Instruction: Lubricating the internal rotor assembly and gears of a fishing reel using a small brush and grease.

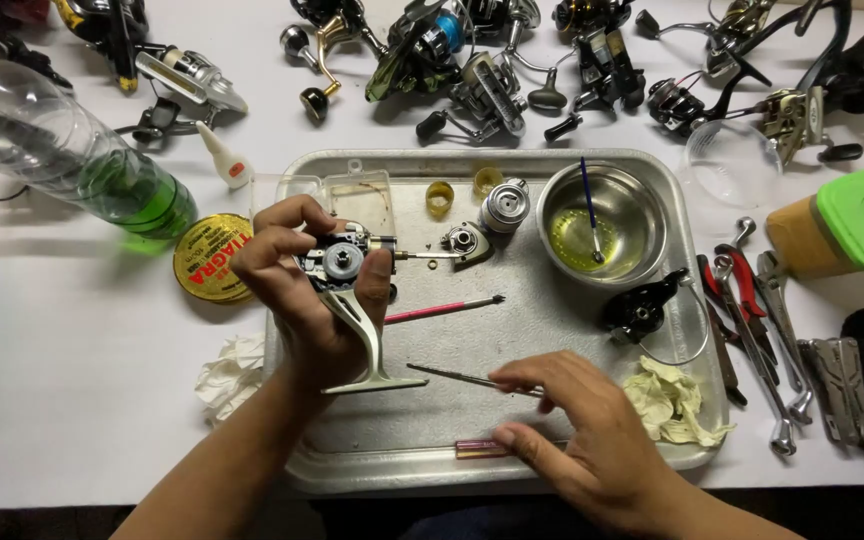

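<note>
The stripped fishing reel body (347, 265) sits in the left hand (297, 290), held above the left part of the metal tray (552, 330), its fingers closed around the housing with the pale foot hanging down toward the near side and the thin shaft pointing right. The work looks partway through: the spool (504, 205), a small grey gear piece (465, 242), two amber rings (440, 198) and a black side cover (642, 305) already lie apart on the tray, so the reel is opened up, while the body itself is not yet taken down further or put back together. The right hand (592, 430) rests at the near edge of the tray, its fingers pinched narrowly on a thin metal pick (462, 378). A red-handled tool (442, 310) lies between the hands, and a steel bowl (602, 225) of yellowish liquid with a blue brush stands far right. Further out on the desk (82, 400) lie wrenches (762, 330) and many whole reels (472, 60). The inside of the held body is too small to read, and the pick's rear end is hidden under the right hand.
</note>
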